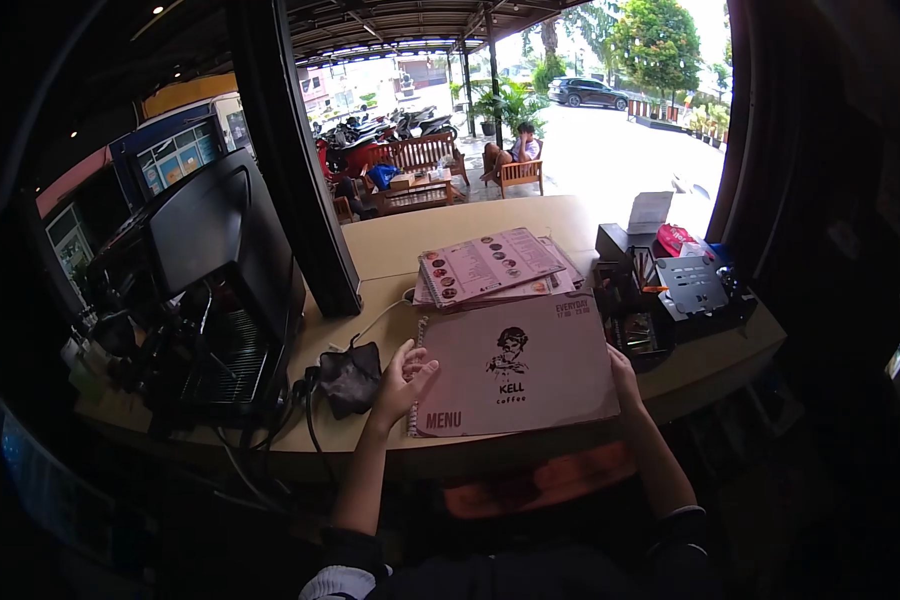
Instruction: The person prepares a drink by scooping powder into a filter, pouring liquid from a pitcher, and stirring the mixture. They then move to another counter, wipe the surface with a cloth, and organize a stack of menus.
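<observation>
A pink spiral-bound menu [560, 385] with a dark portrait drawing and the words "KELL coffee" lies face up at the front of the counter. At its bound left edge is my left hand [402, 382], fingers apart and the thumb reaching over the cover. My right hand [625, 382] grips the opposite edge, its fingers partly hidden. Just behind, more pink menus [490, 264] are stacked slightly askew, the top one showing food pictures and text. A dark crumpled cloth or pouch [351, 380] sits left of my left hand.
A black coffee machine [225, 270] stands on the left, with cables hanging over the counter edge [390, 452]. A black post [295, 160] rises beside it. On the right are a black box [625, 240], a metal stand [692, 285] and a dark organiser [638, 330]. Outside, a person sits on a wooden chair [522, 178].
</observation>
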{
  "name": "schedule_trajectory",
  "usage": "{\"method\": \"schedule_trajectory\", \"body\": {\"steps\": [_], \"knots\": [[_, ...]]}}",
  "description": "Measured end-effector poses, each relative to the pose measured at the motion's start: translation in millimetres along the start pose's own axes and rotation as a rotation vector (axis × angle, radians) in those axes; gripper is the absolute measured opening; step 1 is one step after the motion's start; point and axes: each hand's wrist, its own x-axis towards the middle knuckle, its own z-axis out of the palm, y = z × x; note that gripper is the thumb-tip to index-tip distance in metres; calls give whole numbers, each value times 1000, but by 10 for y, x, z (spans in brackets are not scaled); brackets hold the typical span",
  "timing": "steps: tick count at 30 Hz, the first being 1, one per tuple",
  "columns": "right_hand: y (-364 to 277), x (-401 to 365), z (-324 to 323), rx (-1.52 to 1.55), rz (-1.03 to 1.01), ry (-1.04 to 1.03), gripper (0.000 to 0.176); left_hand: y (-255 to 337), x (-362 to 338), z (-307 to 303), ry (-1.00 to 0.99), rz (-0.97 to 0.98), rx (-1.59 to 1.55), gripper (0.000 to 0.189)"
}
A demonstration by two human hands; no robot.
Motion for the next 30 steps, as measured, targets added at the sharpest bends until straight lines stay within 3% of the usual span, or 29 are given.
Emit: {"method": "schedule_trajectory", "body": {"steps": [2, 6, 7, 12, 14, 16, 18, 20, 22, 24, 28, 30], "knots": [[104, 20, 26, 15, 26, -4, 29, -121, -23, -88, -126, -138, -26, 81], [252, 5, 102, 95, 121, -1, 28, -389, -42, -139, 100, -161, -16, 79], [269, 8, 129, 138, 147, -11, 29, -428, -9, -185, -36, -222, -96, 83], [388, 219, 106, 25, 145, -1, 33, -598, -22, -104, -107, -248, -71, 89], [471, 295, 57, 189, 272, 99, 37, -854, 18, -74, -18, -114, 229, 89], [414, 214, 98, 45, 210, 74, 39, -776, 19, -43, 0, -115, 276, 91], [403, 135, 61, -379, 157, -91, 43, -708, 2, -25, -35, -118, 222, 90], [521, 176, -16, -368, 106, -97, 49, -658, -16, -15, -35, -106, 230, 89], [471, 151, 6, -947, -142, -129, 48, -542, -36, 9, -41, -93, 234, 88], [494, 134, 79, -985, -127, -75, 45, -437, -36, 40, 55, -22, 312, 84], [504, 117, 199, -1331, -200, -154, 38, -382, 14, 125, 41, 104, 437, 76], [484, 86, 289, -1472, -171, -152, 33, -326, -14, 230, 0, 213, 748, 67]]}}
